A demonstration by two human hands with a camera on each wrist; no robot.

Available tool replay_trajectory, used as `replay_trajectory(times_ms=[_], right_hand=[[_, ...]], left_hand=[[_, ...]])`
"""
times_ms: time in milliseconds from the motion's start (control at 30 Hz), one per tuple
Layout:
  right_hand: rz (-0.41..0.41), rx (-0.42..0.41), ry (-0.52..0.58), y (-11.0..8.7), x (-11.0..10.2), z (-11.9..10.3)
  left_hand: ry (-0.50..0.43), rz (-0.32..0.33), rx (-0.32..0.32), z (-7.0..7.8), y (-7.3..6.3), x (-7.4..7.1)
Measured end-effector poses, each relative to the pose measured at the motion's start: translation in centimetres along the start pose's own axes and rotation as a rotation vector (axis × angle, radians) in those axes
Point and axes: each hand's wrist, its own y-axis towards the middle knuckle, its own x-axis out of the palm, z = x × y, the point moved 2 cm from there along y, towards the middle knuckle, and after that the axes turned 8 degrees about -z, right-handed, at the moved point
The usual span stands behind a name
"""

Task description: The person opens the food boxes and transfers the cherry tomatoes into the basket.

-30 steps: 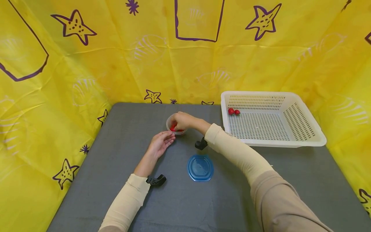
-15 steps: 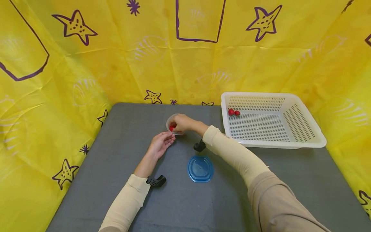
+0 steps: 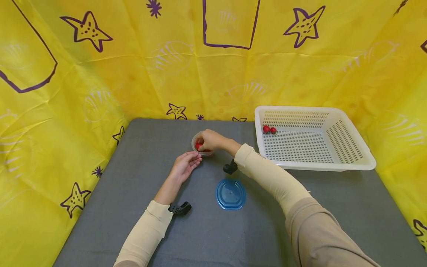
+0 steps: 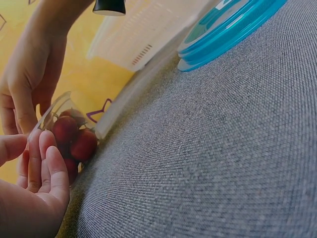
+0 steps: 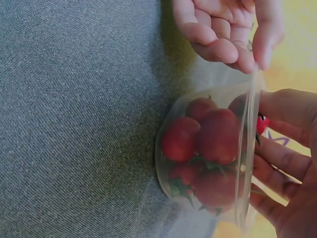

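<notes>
Nearest the person on the grey table (image 3: 207,241), a black wrist device (image 3: 180,208) sits on the left wrist, well to the near side of the clear tub (image 5: 249,134). A blue lid (image 3: 230,194) lies flat on the near side of the tub and a little to its right, well apart from it. Another black device (image 3: 230,167) on the right wrist is closer, on the tub's near right.

The left hand (image 3: 186,165) is at the tub's near-left edge; its thumb and a fingertip pinch the rim, and the remaining fingers are slightly bent. The tub stands upright on the table, holding several red tomatoes (image 5: 218,136) with green stems. From the tub's right side, the right hand (image 3: 213,140) reaches over the rim, fingers bent, next to the tomatoes; whether it grips one, I cannot tell.

Well to the right of the tub, a white slotted basket (image 3: 320,165) holds two red tomatoes (image 3: 269,129), side by side at its far-left corner. Beyond the tub hangs yellow cloth (image 3: 213,74) printed with starfish and fish skeletons.
</notes>
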Motion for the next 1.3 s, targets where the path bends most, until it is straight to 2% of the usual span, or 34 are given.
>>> replay_trajectory(times_ms=[367, 733, 1133, 1300], right_hand=[[0.025, 0.038, 0.019, -0.6, -1.1, 0.0], [0.046, 0.019, 0.058, -1.0, -2.1, 0.5], [0.065, 0.02, 0.06, -1.9, -3.6, 0.7], [0.061, 0.018, 0.062, -2.3, -4.3, 1.0]], left_hand=[[0.0, 0.011, -0.001, 0.0, 0.0, 0.0], [0.015, 0.028, -0.016, 0.0, 0.0, -0.1], [0.0, 0.003, -0.013, -0.1, 0.1, 0.0], [0.003, 0.015, -0.018, 0.0, 0.1, 0.0]])
